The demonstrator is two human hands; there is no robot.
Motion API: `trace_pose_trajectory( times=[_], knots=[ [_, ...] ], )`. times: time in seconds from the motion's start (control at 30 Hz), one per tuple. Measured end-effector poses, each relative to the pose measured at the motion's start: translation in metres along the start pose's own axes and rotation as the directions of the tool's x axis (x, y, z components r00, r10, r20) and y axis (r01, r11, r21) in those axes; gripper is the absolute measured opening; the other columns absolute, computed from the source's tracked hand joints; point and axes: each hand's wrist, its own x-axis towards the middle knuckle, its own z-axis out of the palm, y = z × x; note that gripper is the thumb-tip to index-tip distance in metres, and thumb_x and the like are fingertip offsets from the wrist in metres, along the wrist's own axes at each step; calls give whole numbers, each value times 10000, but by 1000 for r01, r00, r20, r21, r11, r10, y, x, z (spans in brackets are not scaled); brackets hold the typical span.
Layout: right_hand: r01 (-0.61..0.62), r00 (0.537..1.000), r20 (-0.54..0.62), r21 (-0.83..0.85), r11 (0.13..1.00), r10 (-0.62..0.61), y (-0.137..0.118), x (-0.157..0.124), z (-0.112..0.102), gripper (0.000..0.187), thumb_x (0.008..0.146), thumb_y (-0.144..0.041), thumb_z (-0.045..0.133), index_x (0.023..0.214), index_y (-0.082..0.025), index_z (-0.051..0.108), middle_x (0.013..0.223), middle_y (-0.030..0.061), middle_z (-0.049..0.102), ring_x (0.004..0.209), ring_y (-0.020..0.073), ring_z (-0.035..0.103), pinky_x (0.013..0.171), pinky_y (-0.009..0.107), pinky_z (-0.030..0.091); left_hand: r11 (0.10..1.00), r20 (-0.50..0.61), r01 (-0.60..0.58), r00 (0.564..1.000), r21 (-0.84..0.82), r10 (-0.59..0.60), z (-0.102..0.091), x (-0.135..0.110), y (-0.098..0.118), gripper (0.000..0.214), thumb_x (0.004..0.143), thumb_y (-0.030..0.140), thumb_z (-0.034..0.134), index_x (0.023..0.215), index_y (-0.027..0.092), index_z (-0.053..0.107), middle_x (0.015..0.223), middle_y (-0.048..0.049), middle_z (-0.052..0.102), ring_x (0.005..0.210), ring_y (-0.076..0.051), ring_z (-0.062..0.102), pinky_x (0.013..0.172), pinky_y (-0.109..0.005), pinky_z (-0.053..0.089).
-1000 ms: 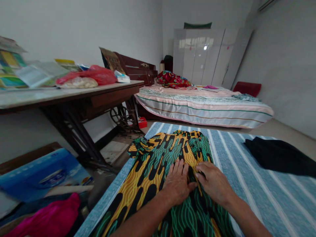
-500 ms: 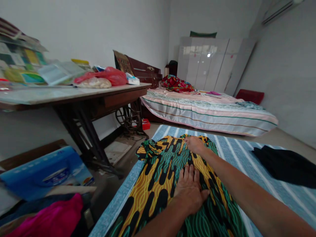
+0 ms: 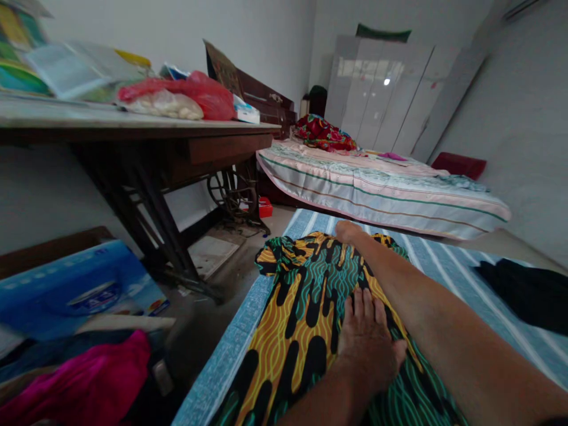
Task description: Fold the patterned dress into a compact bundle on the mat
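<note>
A black, yellow and green patterned garment point(image 3: 306, 307) with a gathered short sleeve point(image 3: 277, 254) lies spread on a blue-and-white striped sheet point(image 3: 231, 343). My left hand point(image 3: 366, 337) rests flat on its middle, fingers stretched out and thumb apart. Farther off, my right hand point(image 3: 348, 231) is closed at the garment's top edge, by the neckline; its fingertips are mostly hidden. My right forearm crosses over the garment's right side and covers part of it. The garment's lower end runs out of view.
On the right of the sheet lies a folded black cloth point(image 3: 523, 293). To the left stand a sewing-machine table point(image 3: 231, 148) with bags on it, a blue box point(image 3: 84, 290) and a pink cloth point(image 3: 89, 378). A made-up bed point(image 3: 377, 189) is beyond.
My right hand has moved slightly away from me along the garment's top edge. My left hand stays flat on the cloth. The camera view has shifted, tilting downward and closer.
</note>
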Motion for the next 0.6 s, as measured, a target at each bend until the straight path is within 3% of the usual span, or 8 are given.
trace_pose_trajectory(
  times=[0.13, 0.4, 0.6],
  knots=[
    [-28, 1000, 11, 35, 999, 27, 0, 8, -3, 286, 882, -336, 544, 1104, -156, 555, 1096, 70, 578, 917, 181, 587, 775, 373, 504, 999, -38, 3, 999, 44, -1, 4, 0, 0, 760, 873, 572, 211, 1413, 40, 248, 1493, -195, 157, 1378, -336, 60, 1104, -525, 157],
    [-124, 982, -129, 86, 989, 135, -3, 20, 8, 314, 888, -377, 526, 1089, -140, 573, 1105, 84, 598, 968, 197, 588, 830, 404, 482, 996, -64, -19, 998, 87, 25, 8, -1, -2, 727, 882, 516, 223, 1415, 21, 229, 1490, -188, 179, 1372, -354, 83, 1093, -540, 188],
    [-88, 975, -197, 81, 993, 102, -11, 19, 16, 315, 894, -371, 509, 1078, -130, 595, 1096, 108, 625, 1009, 208, 589, 851, 392, 466, 997, -100, -18, 995, 73, 25, 12, 0, -2, 684, 888, 478, 250, 1419, 47, 233, 1493, -169, 177, 1370, -354, 69, 1098, -549, 175]
  ],
)
